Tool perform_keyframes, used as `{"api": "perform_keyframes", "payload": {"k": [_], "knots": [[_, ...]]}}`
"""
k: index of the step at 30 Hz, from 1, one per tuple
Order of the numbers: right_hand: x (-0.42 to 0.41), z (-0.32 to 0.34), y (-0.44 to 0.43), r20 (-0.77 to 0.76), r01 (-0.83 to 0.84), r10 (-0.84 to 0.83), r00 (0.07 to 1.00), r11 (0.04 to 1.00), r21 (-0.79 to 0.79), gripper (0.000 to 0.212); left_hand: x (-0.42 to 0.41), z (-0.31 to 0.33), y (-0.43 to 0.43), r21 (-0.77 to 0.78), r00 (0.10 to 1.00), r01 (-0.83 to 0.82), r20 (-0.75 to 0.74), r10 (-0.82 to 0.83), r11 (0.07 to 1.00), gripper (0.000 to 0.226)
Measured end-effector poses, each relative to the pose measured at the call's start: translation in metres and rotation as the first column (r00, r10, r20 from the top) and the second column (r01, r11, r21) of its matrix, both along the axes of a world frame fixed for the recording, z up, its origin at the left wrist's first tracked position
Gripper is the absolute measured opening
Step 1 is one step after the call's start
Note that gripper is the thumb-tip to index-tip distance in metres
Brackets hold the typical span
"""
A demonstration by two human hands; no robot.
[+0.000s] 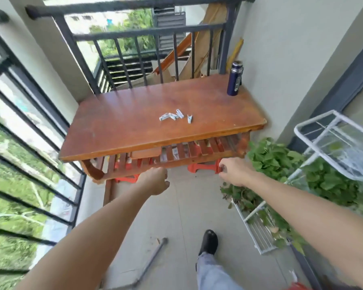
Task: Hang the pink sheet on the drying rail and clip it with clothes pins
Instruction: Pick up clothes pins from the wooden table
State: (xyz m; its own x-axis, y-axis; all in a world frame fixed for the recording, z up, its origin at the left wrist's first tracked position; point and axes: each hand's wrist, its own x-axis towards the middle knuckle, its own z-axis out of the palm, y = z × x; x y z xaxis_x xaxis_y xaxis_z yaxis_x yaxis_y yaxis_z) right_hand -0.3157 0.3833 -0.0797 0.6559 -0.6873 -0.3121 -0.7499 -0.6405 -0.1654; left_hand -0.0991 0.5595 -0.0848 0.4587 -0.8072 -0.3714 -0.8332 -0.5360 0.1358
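I found both hands empty. The left hand [155,181] was loosely curled with nothing in it; the right hand [234,171] had its fingers bent, thumb near forefinger, also gripping nothing. Both hung just short of the front edge of the wooden table [122,130], level with its slatted lower shelf.

The clothes pins [175,117] lay in a loose cluster on the table top beyond the hands, untouched. I could see no pink sheet in view, and nothing hung on the black railing [134,6] behind the table. I judged the task barely begun: sheet to fetch, hang and clip.

A dark blue bottle [235,78] stood at the far right corner. Right of the hands were green plants [275,158] and a white wire rack [314,130]. The floor was pale concrete, a narrow balcony.
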Motion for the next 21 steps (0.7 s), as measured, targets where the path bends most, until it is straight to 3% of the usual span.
{"api": "perform_keyframes", "payload": {"k": [9, 16, 21], "knots": [[0.109, -0.014, -0.177, -0.041, -0.026, 0.028, 0.999, 0.998, 0.056, 0.041, 0.094, -0.017, -0.161, 0.010, 0.996, -0.080, -0.045, 0.081, 0.997, 0.032], [0.196, -0.049, -0.246, -0.083, -0.091, 0.101, 0.991, 0.989, 0.113, 0.039, 0.167, -0.056, -0.235, 0.089, 0.990, -0.105, -0.084, 0.113, 0.990, 0.026], [0.259, -0.088, -0.288, -0.102, -0.060, 0.077, 0.992, 0.985, 0.164, 0.040, 0.229, -0.092, -0.305, 0.048, 0.997, -0.049, -0.056, 0.052, 0.998, 0.032]]}}
